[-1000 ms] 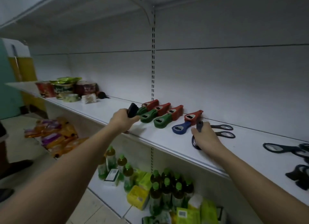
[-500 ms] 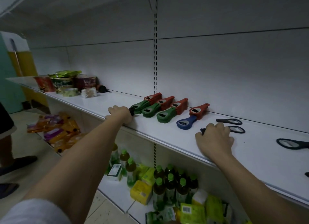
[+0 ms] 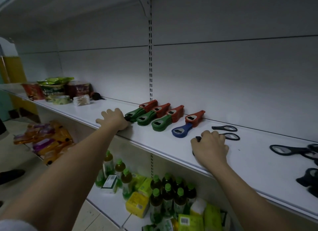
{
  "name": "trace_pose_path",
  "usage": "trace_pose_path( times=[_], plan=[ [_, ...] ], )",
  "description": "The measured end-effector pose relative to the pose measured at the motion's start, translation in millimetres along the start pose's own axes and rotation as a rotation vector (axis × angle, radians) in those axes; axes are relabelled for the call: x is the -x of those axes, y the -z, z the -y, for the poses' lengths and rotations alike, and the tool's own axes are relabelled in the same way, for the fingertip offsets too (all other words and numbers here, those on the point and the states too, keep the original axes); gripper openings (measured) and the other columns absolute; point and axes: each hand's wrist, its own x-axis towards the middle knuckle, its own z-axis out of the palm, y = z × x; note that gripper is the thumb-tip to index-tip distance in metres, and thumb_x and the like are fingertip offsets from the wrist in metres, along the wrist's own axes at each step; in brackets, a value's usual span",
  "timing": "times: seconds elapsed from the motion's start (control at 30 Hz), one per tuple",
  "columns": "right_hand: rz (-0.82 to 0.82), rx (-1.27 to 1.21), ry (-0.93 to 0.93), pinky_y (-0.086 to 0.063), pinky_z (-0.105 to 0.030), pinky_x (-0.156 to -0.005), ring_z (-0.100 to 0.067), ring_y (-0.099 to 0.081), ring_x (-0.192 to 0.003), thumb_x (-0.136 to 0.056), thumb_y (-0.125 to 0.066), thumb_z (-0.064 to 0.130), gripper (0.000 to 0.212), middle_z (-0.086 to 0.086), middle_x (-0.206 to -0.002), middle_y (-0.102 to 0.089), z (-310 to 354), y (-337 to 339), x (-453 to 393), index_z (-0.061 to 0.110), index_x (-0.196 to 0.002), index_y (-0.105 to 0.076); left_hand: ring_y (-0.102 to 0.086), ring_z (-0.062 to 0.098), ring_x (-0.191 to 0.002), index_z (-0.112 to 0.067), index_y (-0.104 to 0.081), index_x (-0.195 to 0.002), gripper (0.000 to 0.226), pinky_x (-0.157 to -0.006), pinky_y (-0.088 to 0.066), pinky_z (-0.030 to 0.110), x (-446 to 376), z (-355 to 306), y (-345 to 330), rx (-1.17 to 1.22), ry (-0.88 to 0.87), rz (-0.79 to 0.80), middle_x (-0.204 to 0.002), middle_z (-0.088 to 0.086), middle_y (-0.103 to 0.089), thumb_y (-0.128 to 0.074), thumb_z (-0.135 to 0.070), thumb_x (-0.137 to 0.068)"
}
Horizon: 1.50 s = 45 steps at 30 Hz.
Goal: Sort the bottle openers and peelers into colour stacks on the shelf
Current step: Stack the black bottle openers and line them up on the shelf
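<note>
Nearest to us, our right hand point(image 3: 210, 147) lies knuckles-up on the white shelf point(image 3: 154, 143) with its fingers curled over a black opener point(image 3: 197, 138), of which only the dark tip shows at the forefinger; we cannot tell how firmly it is gripped. A second ago this hand sat flatter on the same piece, so we judge it is gathering that one up rather than leaving it.

Further left, our left hand point(image 3: 112, 118) now rests on the shelf with fingers spread and relaxed. A second ago it held a black piece raised off the board; that black piece point(image 3: 127, 118) now lies just under the heel of the hand, touching the end of the nearest green stack point(image 3: 136, 114). So one item has been set down, though beside green, which looks wrong for a colour stack.

Beyond stand the sorted rows: green stacks with red stacks point(image 3: 160, 109) behind them, then a lone blue opener point(image 3: 181, 131) touching another red stack point(image 3: 195, 118). Two loose black openers point(image 3: 224, 128) lie just past our right hand, and more black ones point(image 3: 289, 149) wait well apart at the right edge. Black is the colour not yet gathered, in our judgement.
</note>
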Motion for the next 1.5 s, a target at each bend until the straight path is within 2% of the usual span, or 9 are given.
trace_pose_path(
  times=[0.17,0.33,0.53,0.7,0.9,1.0,1.13,1.33,1.5],
  plan=[
    [0.047,-0.172,-0.059,-0.039,-0.040,-0.098,-0.029,-0.043,-0.122,-0.099,-0.040,0.028,0.033,-0.010,-0.126,-0.054,-1,6,-6,0.011,-0.120,-0.059,-0.052,0.026,-0.115,-0.019,-0.056,-0.124,0.033,-0.093,-0.048,0.043,64,-49,9,0.315,-0.417,-0.403,-0.125,0.007,-0.058,-0.052,-0.033,-0.094],
    [0.203,-0.572,-0.106,-0.042,-0.032,-0.074,-0.025,-0.050,-0.083,-0.096,-0.042,0.008,0.014,-0.013,-0.092,-0.054,-28,38,-27,0.012,-0.090,-0.054,-0.059,0.015,-0.087,-0.020,-0.061,-0.102,0.019,-0.073,-0.048,0.028,145,-113,-16,0.381,-0.623,0.159,-0.096,-0.003,-0.060,-0.061,-0.036,-0.094],
    [0.268,-0.341,-0.060,-0.037,-0.031,-0.063,-0.025,-0.047,-0.069,-0.091,-0.043,0.005,0.026,-0.009,-0.075,-0.055,-93,80,-54,-0.009,-0.101,-0.063,-0.043,0.012,-0.057,-0.013,-0.046,-0.069,0.044,-0.047,-0.031,0.025,162,-159,-27,0.148,-0.577,0.342,-0.064,-0.001,-0.046,-0.067,-0.048,-0.087],
    [0.314,-0.017,0.108,-0.039,-0.028,-0.085,-0.028,-0.056,-0.110,-0.099,-0.049,0.019,0.029,-0.011,-0.125,-0.056,-116,85,-73,0.013,-0.125,-0.060,-0.060,0.022,-0.094,-0.005,-0.055,-0.112,0.050,-0.071,-0.046,0.028,167,-191,-14,0.188,-0.531,0.546,-0.096,0.004,-0.057,-0.076,-0.038,-0.082],
    [0.513,0.179,0.295,-0.036,-0.033,-0.105,-0.029,-0.050,-0.119,-0.098,-0.051,0.039,0.041,-0.007,-0.133,-0.034,-119,74,-97,0.029,-0.138,-0.048,-0.057,0.023,-0.098,-0.008,-0.052,-0.119,0.042,-0.085,-0.050,0.031,151,-209,-35,0.317,-0.464,0.544,-0.104,0.006,-0.058,-0.072,-0.025,-0.087],
    [0.521,0.125,0.288,-0.041,-0.031,-0.088,-0.020,-0.052,-0.100,-0.091,-0.064,0.038,0.038,-0.003,-0.124,-0.046,-124,82,-106,0.017,-0.120,-0.054,-0.054,0.015,-0.072,-0.008,-0.052,-0.108,0.020,-0.052,-0.044,0.017,142,-215,-48,0.695,-0.396,0.428,-0.082,0.004,-0.055,-0.062,-0.015,-0.092],
    [0.414,-0.291,0.175,-0.049,-0.032,-0.065,-0.022,-0.060,-0.067,-0.083,-0.073,0.013,0.026,-0.015,-0.092,-0.069,-141,81,-112,0.010,-0.103,-0.055,-0.053,0.016,-0.057,-0.010,-0.051,-0.095,0.004,-0.038,-0.040,0.017,136,-245,-52,1.270,-0.232,0.393,-0.077,0.007,-0.065,-0.053,-0.007,-0.096],
    [0.198,-0.837,-0.041,-0.053,-0.026,-0.047,-0.017,-0.061,-0.044,-0.092,-0.064,0.002,0.011,-0.017,-0.078,-0.068,-154,97,-110,0.000,-0.098,-0.055,-0.061,0.013,-0.063,-0.013,-0.062,-0.112,0.018,-0.044,-0.046,0.021,131,-276,-73,1.541,-0.160,0.308,-0.086,0.004,-0.060,-0.056,-0.023,-0.098],
    [0.162,-1.058,-0.033,-0.058,-0.028,-0.055,-0.018,-0.066,-0.052,-0.094,-0.061,0.004,0.014,-0.014,-0.082,-0.066,-128,100,-98,-0.004,-0.104,-0.055,-0.068,0.020,-0.075,-0.009,-0.065,-0.115,0.048,-0.050,-0.048,0.025,145,-273,-77,1.527,-0.383,0.741,-0.094,0.009,-0.069,-0.051,-0.051,-0.097]
  ],
)
